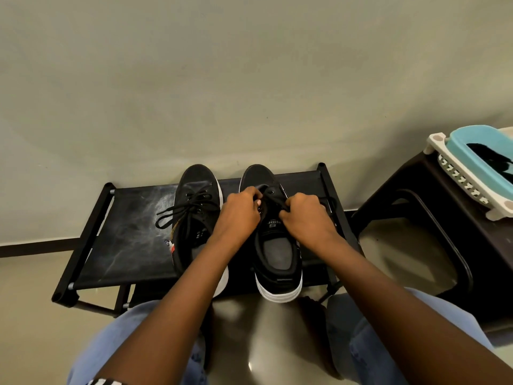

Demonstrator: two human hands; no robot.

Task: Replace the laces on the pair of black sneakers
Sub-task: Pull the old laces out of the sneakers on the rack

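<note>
Two black sneakers with white soles stand side by side on a low black rack (pixel 130 240) against the wall, toes toward the wall, heels toward the seated person.

The left sneaker (pixel 194 218) is laced over its upper eyelets. Its lace (pixel 177 212) is loose, with loops and ends trailing off the left side of the shoe onto the rack's top. The person's left forearm crosses over the heel part of this shoe.

The right sneaker (pixel 277 245) sits just beside it, heel overhanging the rack's front edge. Both hands work at its throat, above the tongue.

- Left hand (pixel 240 209): fingers curled, pinching the black lace (pixel 273 200) at the left row of eyelets. The hand rests against the shoe's left edge, between the two sneakers.
- Right hand (pixel 304 213): fingers curled into a tight grip on the same lace at the right row of eyelets, knuckles up. The hand covers the shoe's right side.

A short taut span of lace runs between the two hands across the tongue. The tongue label and the grey insole lie open to view below the hands, nearer the person.

The person's knees, in light blue jeans (pixel 130 329), frame the bottom of the view. To the right stands a dark stool (pixel 433 190) bearing a white tray (pixel 455 173) with a blue basin (pixel 472 162); something black lies in the basin.
</note>
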